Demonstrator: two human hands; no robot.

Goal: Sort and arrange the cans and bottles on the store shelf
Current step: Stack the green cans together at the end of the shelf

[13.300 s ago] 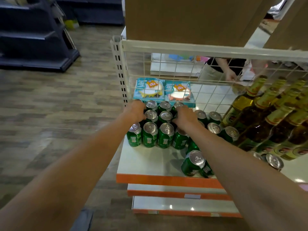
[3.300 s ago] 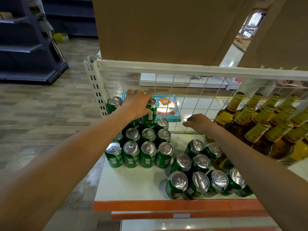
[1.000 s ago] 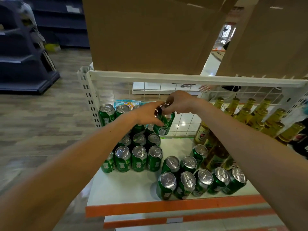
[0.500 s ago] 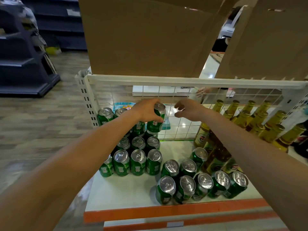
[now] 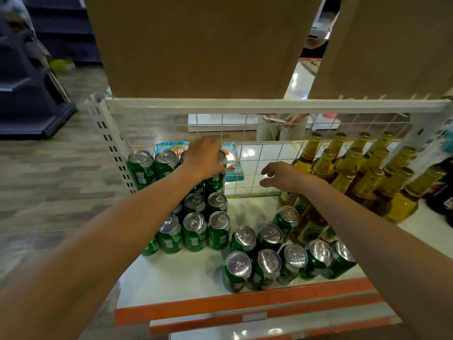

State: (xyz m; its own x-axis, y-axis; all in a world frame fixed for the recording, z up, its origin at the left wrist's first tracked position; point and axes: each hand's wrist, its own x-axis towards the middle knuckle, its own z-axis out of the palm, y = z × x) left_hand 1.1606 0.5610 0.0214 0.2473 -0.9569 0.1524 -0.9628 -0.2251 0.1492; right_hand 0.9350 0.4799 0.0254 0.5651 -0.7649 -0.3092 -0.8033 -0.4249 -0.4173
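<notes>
Green cans stand in tidy rows at the left of the white shelf, with a second tier of cans stacked on the back row. My left hand grips the top of a green can at the right end of that upper tier, against the wire back. My right hand hovers over bare shelf to the right, fingers loosely spread, holding nothing. A loose cluster of green cans stands at the front right. Amber bottles with gold caps fill the right side.
A white wire grid with a top rail closes the shelf's back. Cardboard boxes hang above. Blue snack packs lie behind the grid, and a person stands beyond it. The shelf's orange front edge is near me. Dark shelving stands at far left.
My left hand has carried the can back and down onto the upper tier by the wire grid. My right hand has let go, dropped lower and moved right, now empty.
</notes>
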